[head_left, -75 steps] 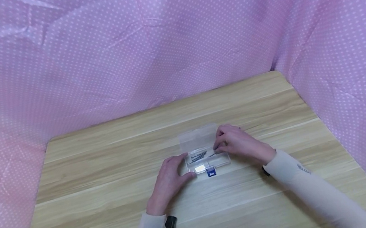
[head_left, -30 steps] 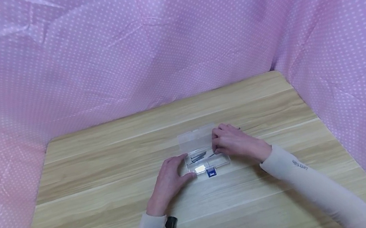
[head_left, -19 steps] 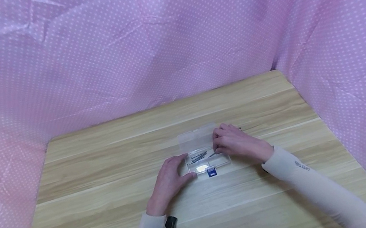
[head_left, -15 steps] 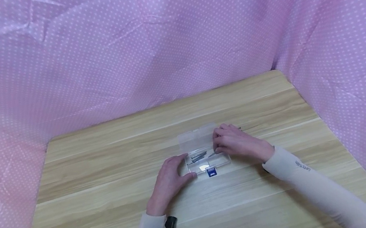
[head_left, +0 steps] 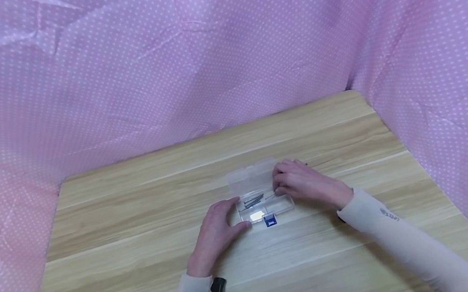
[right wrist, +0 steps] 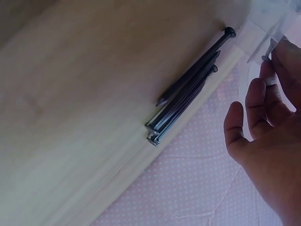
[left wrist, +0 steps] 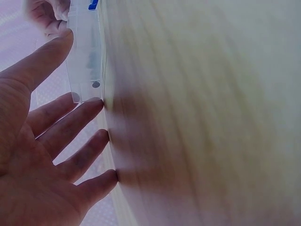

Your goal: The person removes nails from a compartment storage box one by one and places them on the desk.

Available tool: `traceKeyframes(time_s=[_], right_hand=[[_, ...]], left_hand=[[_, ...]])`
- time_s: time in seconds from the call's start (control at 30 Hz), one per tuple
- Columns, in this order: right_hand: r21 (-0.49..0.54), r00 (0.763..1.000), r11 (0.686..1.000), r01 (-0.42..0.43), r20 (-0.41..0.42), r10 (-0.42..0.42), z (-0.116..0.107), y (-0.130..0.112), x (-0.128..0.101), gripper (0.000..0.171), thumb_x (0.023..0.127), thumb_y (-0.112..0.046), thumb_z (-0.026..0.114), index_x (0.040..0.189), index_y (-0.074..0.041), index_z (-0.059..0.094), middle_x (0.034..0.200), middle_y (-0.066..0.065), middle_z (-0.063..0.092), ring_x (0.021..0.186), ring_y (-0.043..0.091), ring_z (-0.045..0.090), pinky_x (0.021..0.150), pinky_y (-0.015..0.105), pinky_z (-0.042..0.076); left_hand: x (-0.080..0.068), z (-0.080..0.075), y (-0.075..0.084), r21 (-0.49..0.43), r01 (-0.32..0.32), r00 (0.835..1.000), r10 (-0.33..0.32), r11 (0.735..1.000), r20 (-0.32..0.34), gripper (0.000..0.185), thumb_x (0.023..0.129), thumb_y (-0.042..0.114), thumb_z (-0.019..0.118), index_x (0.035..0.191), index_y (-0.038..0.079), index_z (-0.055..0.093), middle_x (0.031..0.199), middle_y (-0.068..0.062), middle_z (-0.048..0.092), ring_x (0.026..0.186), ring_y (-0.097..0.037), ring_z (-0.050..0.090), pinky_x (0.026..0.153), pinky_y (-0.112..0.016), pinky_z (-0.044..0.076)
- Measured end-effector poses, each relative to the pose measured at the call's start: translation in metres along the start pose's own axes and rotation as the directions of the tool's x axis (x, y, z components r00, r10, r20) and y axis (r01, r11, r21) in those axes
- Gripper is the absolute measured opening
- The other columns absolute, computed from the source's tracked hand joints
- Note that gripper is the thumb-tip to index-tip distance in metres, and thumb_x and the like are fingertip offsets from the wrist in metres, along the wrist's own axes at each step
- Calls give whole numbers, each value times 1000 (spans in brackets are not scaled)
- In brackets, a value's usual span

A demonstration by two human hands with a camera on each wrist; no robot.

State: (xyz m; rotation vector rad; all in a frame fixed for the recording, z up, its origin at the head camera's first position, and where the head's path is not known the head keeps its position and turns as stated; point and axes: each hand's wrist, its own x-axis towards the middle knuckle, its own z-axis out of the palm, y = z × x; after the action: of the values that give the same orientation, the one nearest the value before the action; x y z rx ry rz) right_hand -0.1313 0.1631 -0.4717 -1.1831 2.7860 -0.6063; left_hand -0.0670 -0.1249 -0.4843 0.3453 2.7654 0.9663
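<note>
A small clear plastic box (head_left: 289, 204) with a blue latch (head_left: 270, 220) lies on the table, its lid (head_left: 251, 179) folded back. Several nails (head_left: 253, 201) rest in its rear compartment on the left. My left hand (head_left: 216, 227) holds the box's left end, thumb at the front corner and fingertips at the back one, as the left wrist view also shows. Over the right end, my right hand (head_left: 307, 184) pinches a nail (right wrist: 269, 51) between thumb and fingers, its shaft slanting into the rear compartment. The right hand hides part of the box and lid.
In the right wrist view, several larger dark nails (right wrist: 188, 89) lie bunched on the wooden table (head_left: 135, 224); the right hand mostly hides them from the head camera. Pink dotted cloth (head_left: 183, 61) hangs along the table's back and sides.
The right hand shifts only slightly at the box's right end, still pinching the nail, whose angle alters a little. The left hand and the box stay in place.
</note>
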Motion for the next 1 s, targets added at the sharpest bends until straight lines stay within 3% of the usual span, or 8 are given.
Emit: traceKeyframes(time_s=[0.63, 1.0], right_hand=[[53, 992, 998, -44, -116, 50, -11, -4, -8, 5, 92, -11, 78, 96, -12, 76, 107, 3, 65, 106, 25, 59, 93, 46, 50], [32, 981, 999, -6, -194, 12, -12, 0, -15, 6, 89, -9, 81, 93, -9, 76, 103, 4, 66, 101, 26, 59, 85, 44, 51]], left_hand=[[0, -1, 1, -5, -4, 1000, 4, 1000, -1, 71, 84, 37, 87, 143, 9, 61, 138, -13, 64, 135, -34, 53, 117, -50, 40], [-1, -2, 0, -9, -13, 1000, 13, 1000, -4, 70, 84, 37, 86, 143, 9, 61, 140, -14, 63, 136, -35, 52, 117, -52, 40]])
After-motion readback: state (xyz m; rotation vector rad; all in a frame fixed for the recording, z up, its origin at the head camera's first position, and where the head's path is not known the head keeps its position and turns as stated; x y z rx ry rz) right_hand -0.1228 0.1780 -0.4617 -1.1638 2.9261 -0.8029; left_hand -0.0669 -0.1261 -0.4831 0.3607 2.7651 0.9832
